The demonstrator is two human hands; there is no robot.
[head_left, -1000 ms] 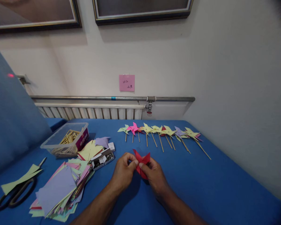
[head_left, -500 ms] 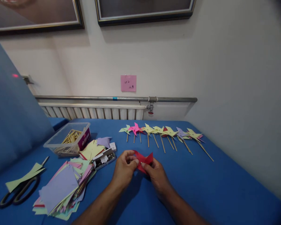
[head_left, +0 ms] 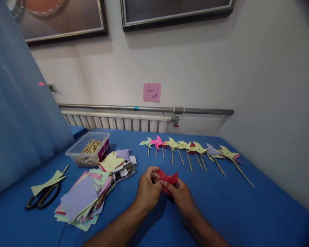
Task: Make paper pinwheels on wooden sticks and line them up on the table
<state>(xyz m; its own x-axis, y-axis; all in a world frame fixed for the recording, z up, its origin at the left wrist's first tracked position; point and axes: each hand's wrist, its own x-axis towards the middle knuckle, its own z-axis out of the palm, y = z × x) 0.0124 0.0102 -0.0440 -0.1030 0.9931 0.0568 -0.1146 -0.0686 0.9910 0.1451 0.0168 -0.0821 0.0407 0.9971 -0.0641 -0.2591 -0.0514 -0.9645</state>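
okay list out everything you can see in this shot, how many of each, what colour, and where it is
red paper piece: one, red, folded, pinched between both hands above the table
finished pinwheels: a row, exact count unclear, mostly yellow-green with pink, purple and red, on wooden sticks, far side of the table
paper squares: one loose stack, purple, pink, yellow-green, left of the hands
plastic tub: one, clear, holding wooden sticks, back left
small box: one, open, holding small metal pieces, beside the stack
scissors: one pair, black handles, far left, under a yellow-green paper strip
table: one, blue
pink note: one, on the wall
left hand: grips the red paper
right hand: grips the red paper
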